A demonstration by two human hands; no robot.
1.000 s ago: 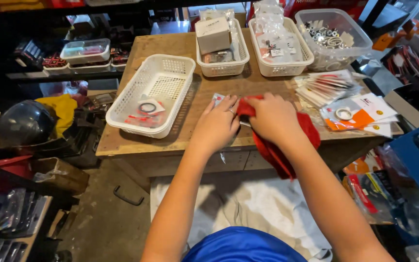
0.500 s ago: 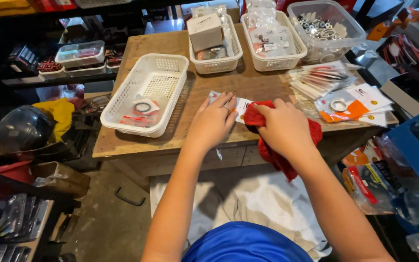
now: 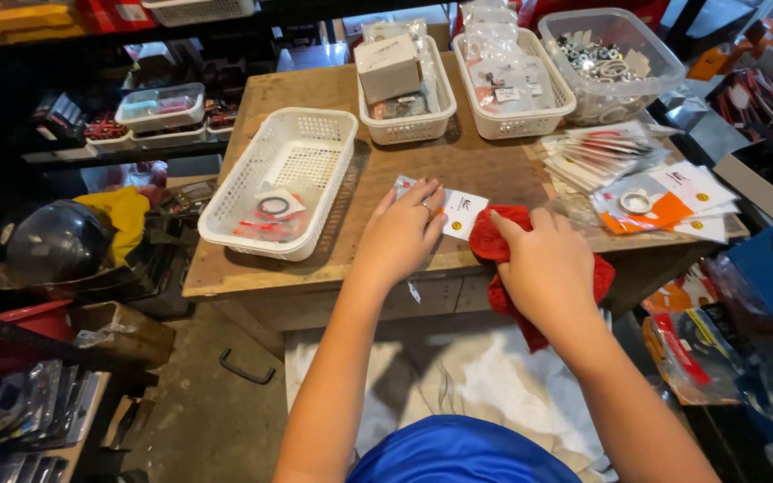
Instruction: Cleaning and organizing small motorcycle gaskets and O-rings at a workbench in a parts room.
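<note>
My left hand (image 3: 402,234) lies flat on a small clear packet with a white card (image 3: 458,212) near the front edge of the wooden table (image 3: 471,161). A ring shows on one finger. My right hand (image 3: 549,266) presses down on a red cloth (image 3: 496,240) that hangs over the table's front edge, just right of the packet. The fingers of both hands are slightly spread over what they touch.
A white basket (image 3: 284,183) with a ring and red packets sits left. Behind stand a basket with a box (image 3: 402,85), one with packets (image 3: 512,80) and a clear tub of rings (image 3: 610,63). Stacked packets (image 3: 646,179) lie right. A dark helmet (image 3: 51,246) rests far left.
Both hands and the red cloth have slid toward the table's front edge. My left hand now covers the packet, and the view has tilted a little.
</note>
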